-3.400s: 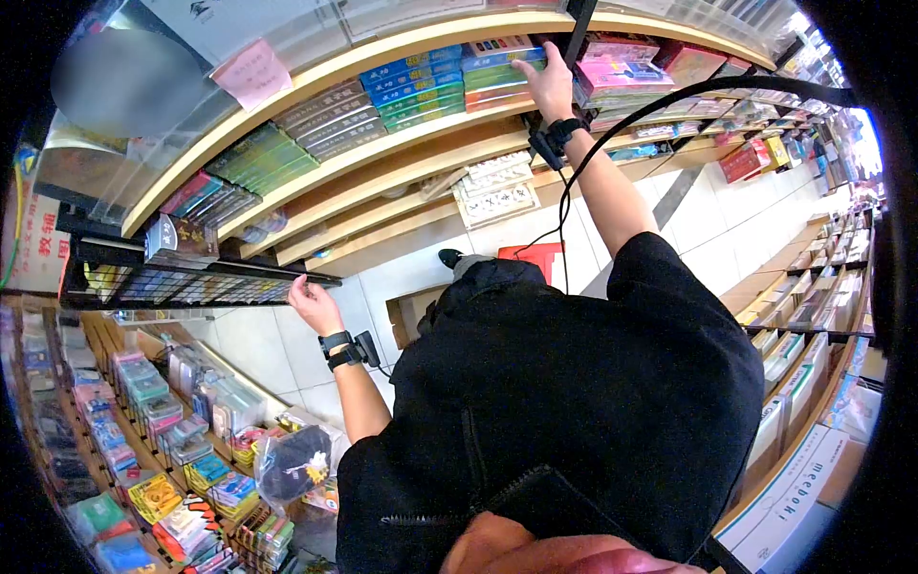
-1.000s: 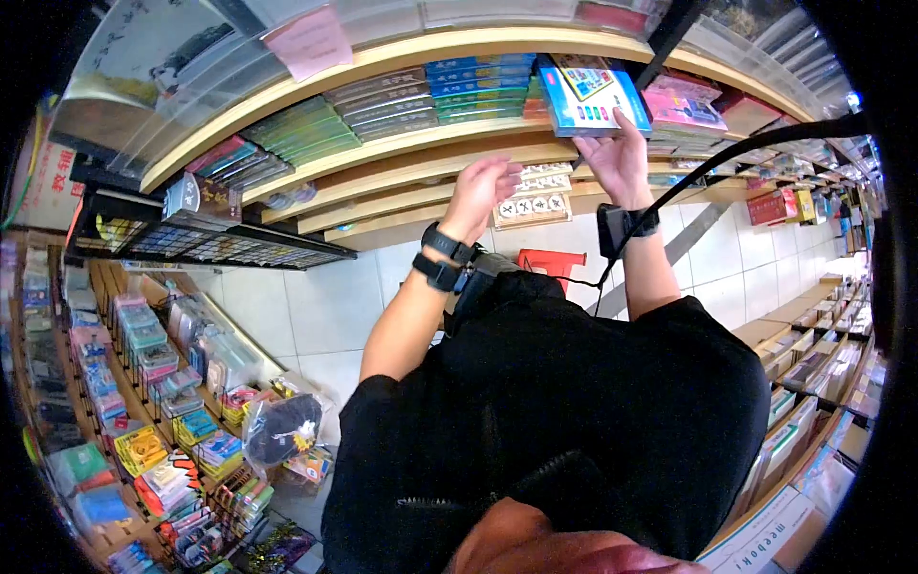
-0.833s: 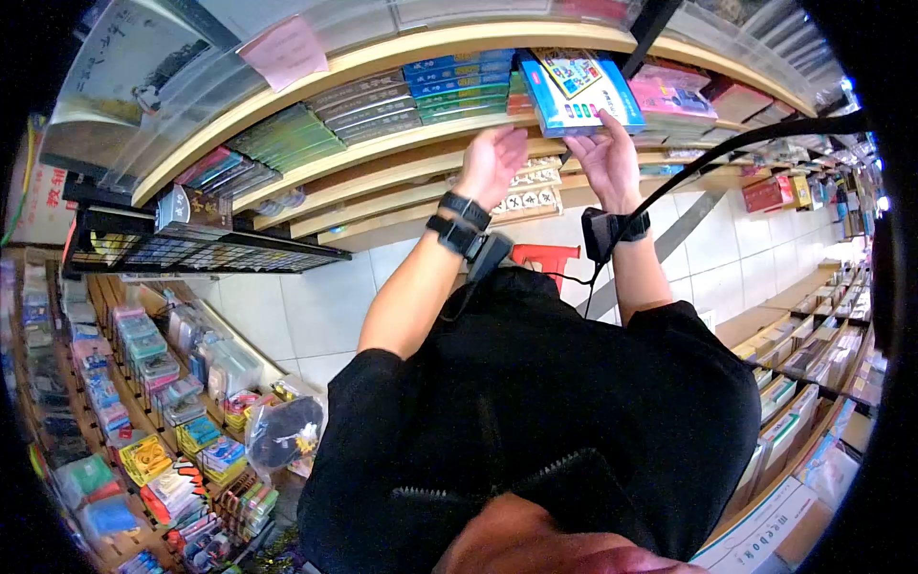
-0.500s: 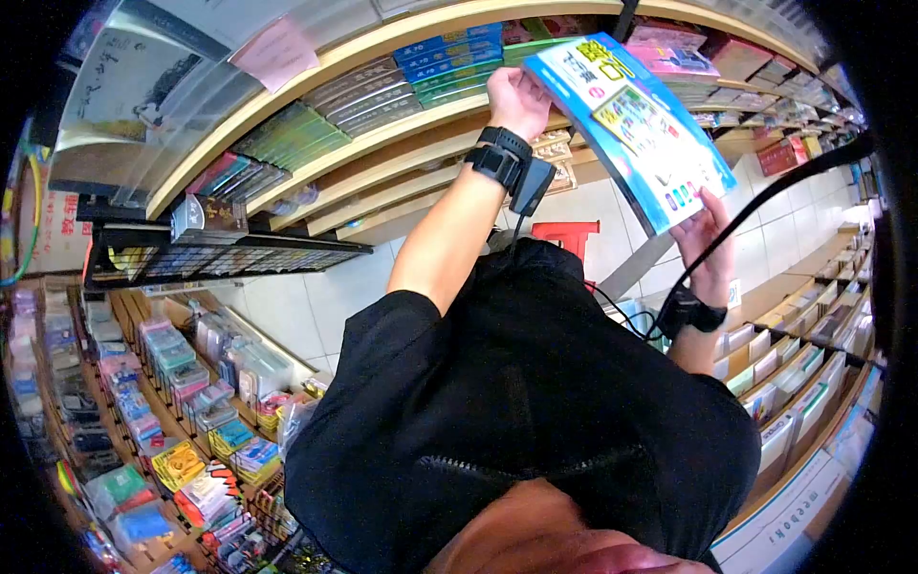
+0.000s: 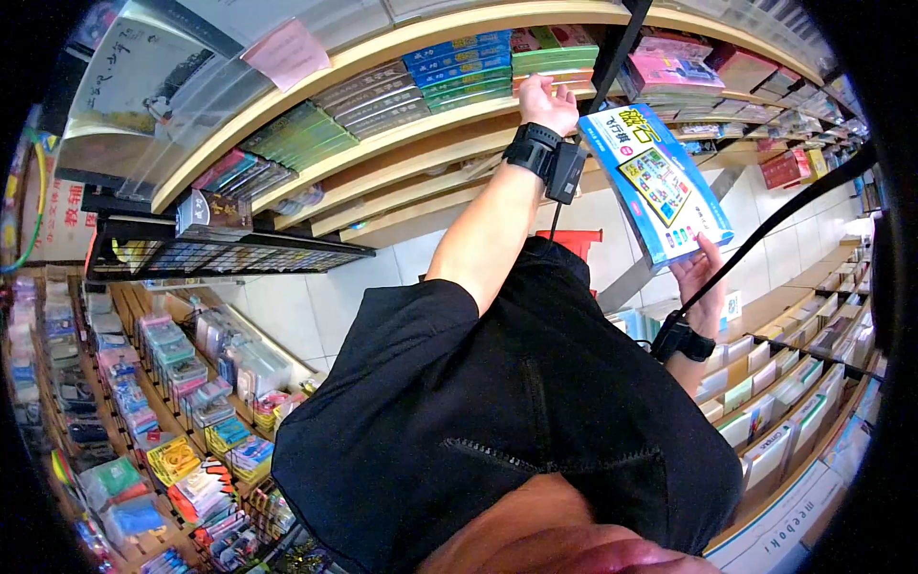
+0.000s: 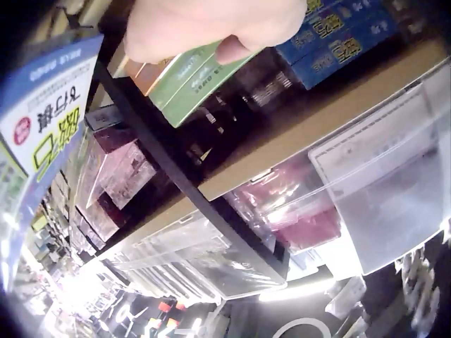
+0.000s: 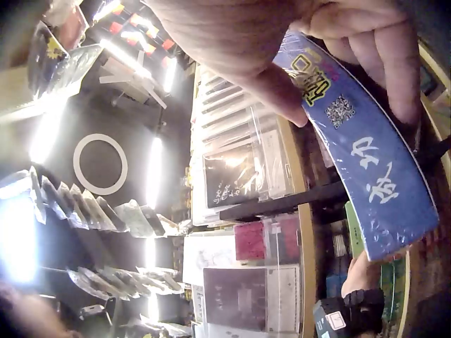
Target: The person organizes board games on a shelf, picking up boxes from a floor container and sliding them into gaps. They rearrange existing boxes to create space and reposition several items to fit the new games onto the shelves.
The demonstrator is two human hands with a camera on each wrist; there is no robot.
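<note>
My right hand (image 5: 704, 279) holds a blue-and-white board game box (image 5: 658, 182) by its near lower edge, thumb on the printed face. The box hangs tilted in front of the shelf, its cover up. In the right wrist view its blue side (image 7: 384, 179) shows white lettering and a code, with thumb and fingers on either side. My left hand (image 5: 549, 103) is at the shelf front, fingers loosely curled, beside a stack of green boxes (image 5: 553, 59). In the left wrist view a fingertip overlaps the edge of a green box (image 6: 194, 84).
Blue boxes (image 5: 457, 59) and grey boxes (image 5: 384, 98) are stacked left of the green ones. A black upright post (image 5: 620, 53) divides the shelf. A black cable (image 5: 779, 215) arcs past my right hand. A red stool (image 5: 577, 244) stands below.
The game box has come off the shelf stack toward me, to the right of the post, in my right hand. My left hand left the box's far edge and moved to the green boxes.
</note>
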